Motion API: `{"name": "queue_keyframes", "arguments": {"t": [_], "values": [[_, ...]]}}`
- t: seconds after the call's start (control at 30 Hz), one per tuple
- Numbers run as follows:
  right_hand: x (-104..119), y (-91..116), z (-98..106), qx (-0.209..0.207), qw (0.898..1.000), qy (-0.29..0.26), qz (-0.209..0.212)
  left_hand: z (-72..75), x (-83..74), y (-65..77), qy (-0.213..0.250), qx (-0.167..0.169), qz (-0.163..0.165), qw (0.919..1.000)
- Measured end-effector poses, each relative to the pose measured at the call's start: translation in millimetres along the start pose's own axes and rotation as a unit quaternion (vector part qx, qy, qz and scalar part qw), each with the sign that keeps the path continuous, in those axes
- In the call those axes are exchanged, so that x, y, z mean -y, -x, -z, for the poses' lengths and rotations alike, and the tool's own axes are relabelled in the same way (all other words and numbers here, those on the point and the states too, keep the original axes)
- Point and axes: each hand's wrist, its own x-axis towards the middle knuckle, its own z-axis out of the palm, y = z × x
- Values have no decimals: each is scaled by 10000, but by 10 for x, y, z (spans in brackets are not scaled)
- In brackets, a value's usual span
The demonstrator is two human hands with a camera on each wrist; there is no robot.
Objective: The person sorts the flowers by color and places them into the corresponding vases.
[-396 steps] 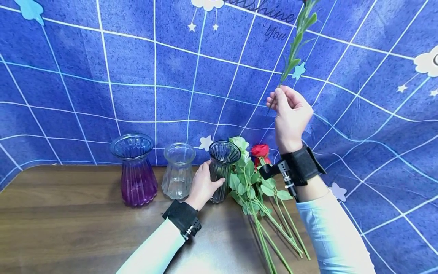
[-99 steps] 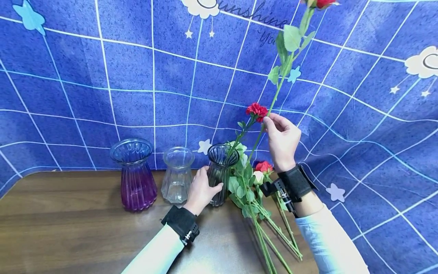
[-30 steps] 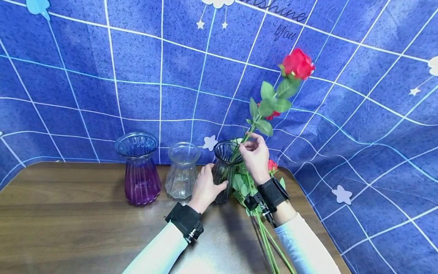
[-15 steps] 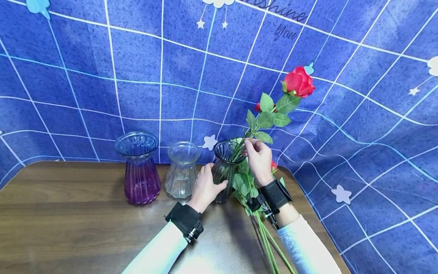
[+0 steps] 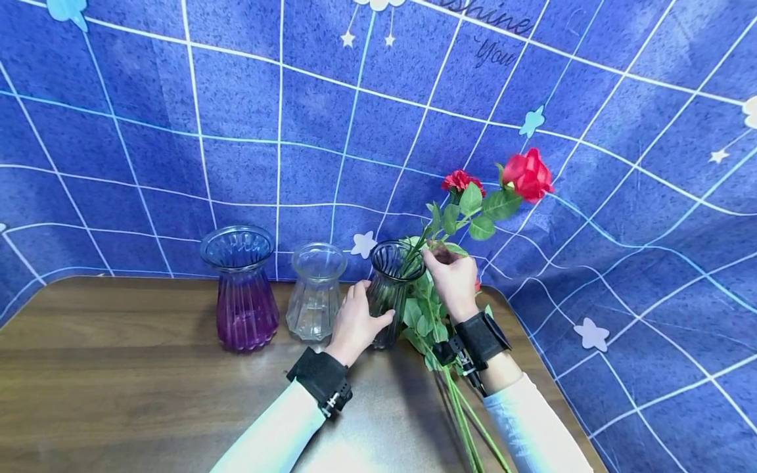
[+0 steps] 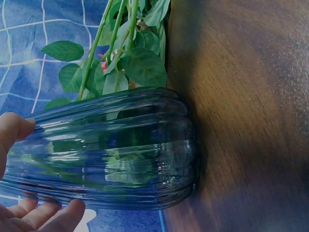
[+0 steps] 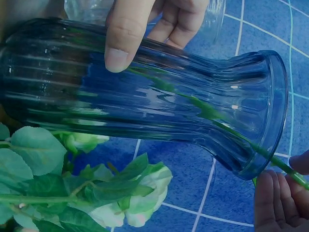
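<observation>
My left hand (image 5: pixel 357 322) grips the body of a dark grey ribbed glass vase (image 5: pixel 381 299), thumb on the near side. The vase stands upright on the table. In the left wrist view, fingers and thumb lie on both sides of the vase (image 6: pixel 111 150). At the vase's rim, my right hand (image 5: pixel 455 276) pinches the green stem of a red rose (image 5: pixel 529 176), whose bloom leans out to the right. A red carnation (image 5: pixel 461 180) also leans out of the vase, behind the rose leaves. In the right wrist view, a stem (image 7: pixel 212 113) runs down inside the glass.
Left of the dark vase stand a clear glass vase (image 5: pixel 313 312) and a blue-to-purple glass vase (image 5: pixel 245 309). More long-stemmed flowers (image 5: pixel 461 410) lie on the wooden table (image 5: pixel 136 394) at right, partly under my right forearm. A blue patterned cloth (image 5: pixel 236 98) hangs behind.
Earlier, my right hand held a leafy stem aloft, then the rose high above the vase where the carnation stood. Over the last second the rose has sunk and tipped rightward. My left hand keeps its grip.
</observation>
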Motion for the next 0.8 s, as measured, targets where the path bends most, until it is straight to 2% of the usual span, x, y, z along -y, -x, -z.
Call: {"name": "queue_keyframes", "arguments": {"t": [0.17,0.33,0.47,0.8], "values": [[-45,1,24,43,9997,202,142,-4,2,15,25,-46,-60,10000],[-62,-6,46,130,9958,833,357,2,-1,0,50,-40,-70,10000],[-54,4,55,198,9928,1129,336,5,-9,-8,89,-14,-21,10000],[-65,15,69,716,9882,1352,126,-15,-1,2,148,46,72,9999]]}}
